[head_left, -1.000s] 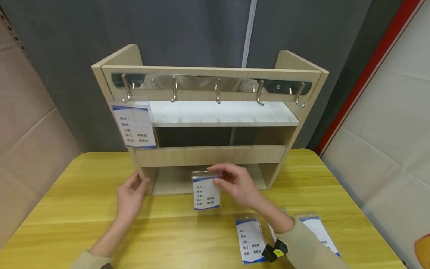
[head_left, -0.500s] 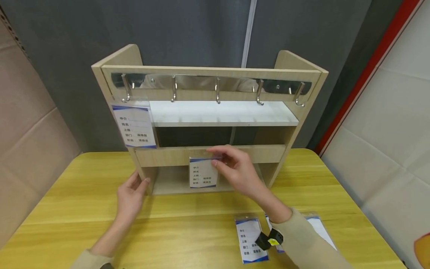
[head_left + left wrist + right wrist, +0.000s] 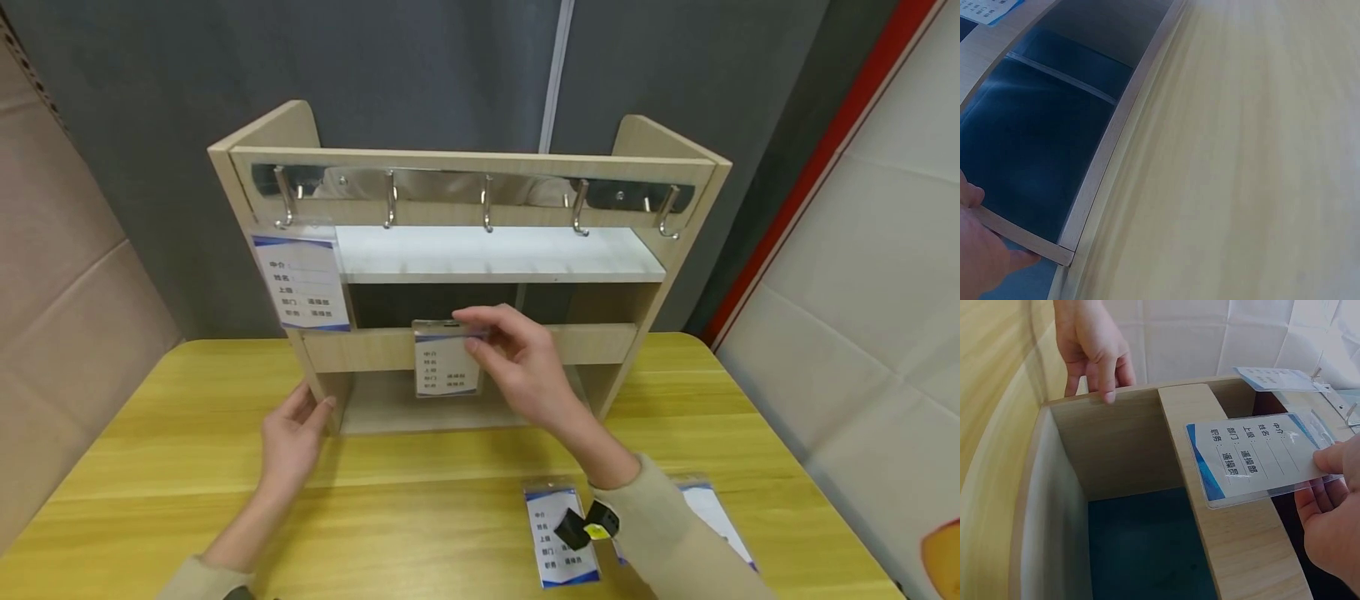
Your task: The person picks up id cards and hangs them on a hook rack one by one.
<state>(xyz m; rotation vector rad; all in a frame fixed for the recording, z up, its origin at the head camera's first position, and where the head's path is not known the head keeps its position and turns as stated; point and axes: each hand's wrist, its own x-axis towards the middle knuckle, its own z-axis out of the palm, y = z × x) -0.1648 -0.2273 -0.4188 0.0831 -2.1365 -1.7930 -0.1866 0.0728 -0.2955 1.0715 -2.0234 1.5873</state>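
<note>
The right hand [image 3: 517,362] pinches a badge [image 3: 438,371] by its upper corner, fingertips nearly together, before the shelf's [image 3: 525,254] lower board [image 3: 360,351]; the left hand [image 3: 291,442] grips its bottom left edge. Pinched only there, the badge could swivel.

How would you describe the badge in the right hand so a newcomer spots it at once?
Find the wooden rack on the table. Below its row of hooks, in front of the lower crossbar, is a white, blue-edged badge in a clear sleeve. The hanging badge and the badges lying on the table look similar, but only this one is pinched by the right hand.
</note>
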